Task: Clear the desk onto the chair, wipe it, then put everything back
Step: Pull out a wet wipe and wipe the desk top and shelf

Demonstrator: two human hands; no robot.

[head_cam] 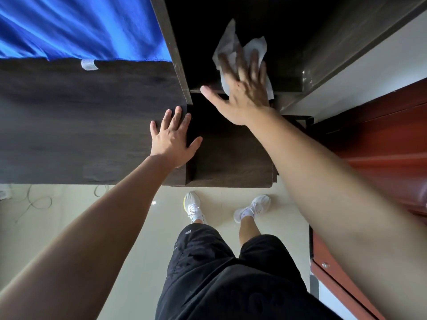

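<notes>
On the shelf (199, 70), I am pressing a wipe (255, 48) under my flat right hand (245, 93), left hand (172, 139) spread on the desk (80, 116).

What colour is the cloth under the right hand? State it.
White: the cloth shows clearest in the head view.

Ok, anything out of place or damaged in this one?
Nothing spilled or broken. Small oddities: a white tape-like scrap stuck at the far edge of the desk, and loose cables lying tangled on the floor. The right hand presses a wipe flat, as expected.

Head view, steeply down, close overhead
</notes>
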